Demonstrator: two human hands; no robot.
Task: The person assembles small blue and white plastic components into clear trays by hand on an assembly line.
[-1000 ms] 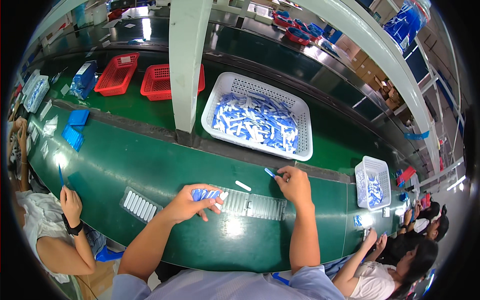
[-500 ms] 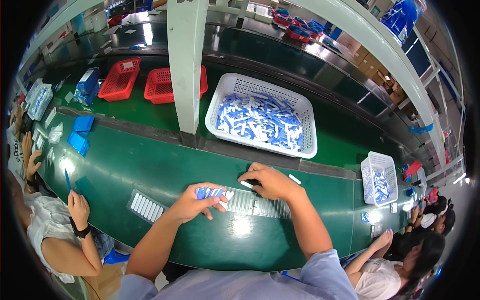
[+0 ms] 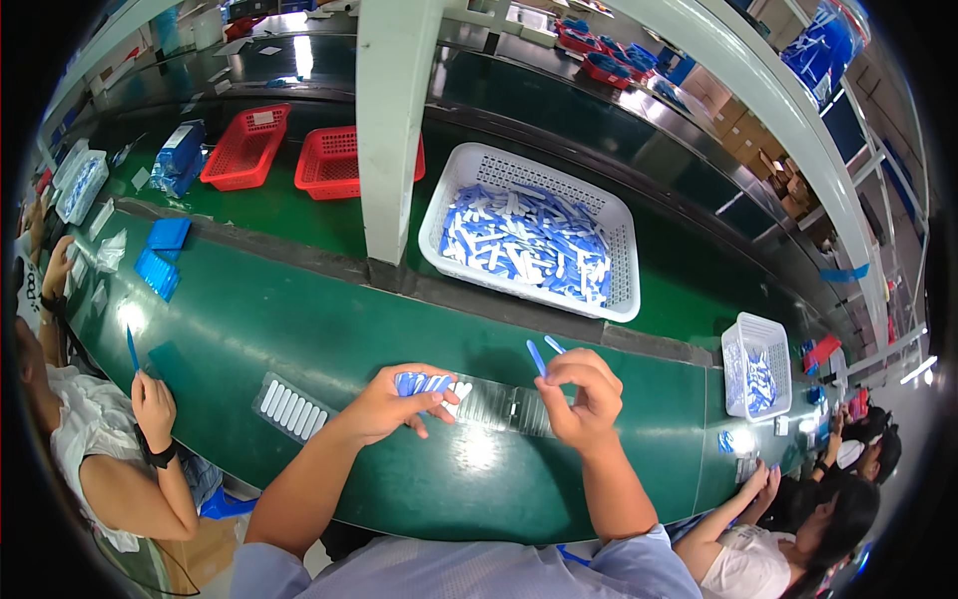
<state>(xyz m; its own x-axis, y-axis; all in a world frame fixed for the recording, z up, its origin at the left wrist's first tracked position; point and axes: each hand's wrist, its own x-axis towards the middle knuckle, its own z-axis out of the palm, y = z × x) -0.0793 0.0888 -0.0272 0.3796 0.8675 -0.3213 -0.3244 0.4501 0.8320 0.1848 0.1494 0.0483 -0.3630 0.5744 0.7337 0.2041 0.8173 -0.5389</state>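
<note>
My left hand [image 3: 384, 407] is closed around a fanned bunch of flat, round-ended blue-and-white sticks [image 3: 423, 383], their ends showing past the fingers. To its right, my right hand [image 3: 584, 397] is raised over the table, pinching a slim blue stick [image 3: 536, 357]. A second stick [image 3: 555, 344] rises beside the first from behind the fingers; its lower end is hidden. Between and below the hands lies a clear plastic tray [image 3: 489, 404] with narrow slots, partly covered by both hands. Left of my left forearm, another tray [image 3: 267, 409] holds several white sticks.
A white basket [image 3: 627, 250] heaped with blue and white sticks stands beyond the hands, right of a white post [image 3: 384, 150]. Red baskets [image 3: 244, 150] stand farther left. A smaller white basket [image 3: 733, 369] is at right. Co-workers sit on both sides, one co-worker's hand [image 3: 153, 409] at left.
My right hand has lifted from the table and turned upward, bringing blue sticks up. The two white sticks near it no longer show on the table. My left hand keeps its bunch almost still.
</note>
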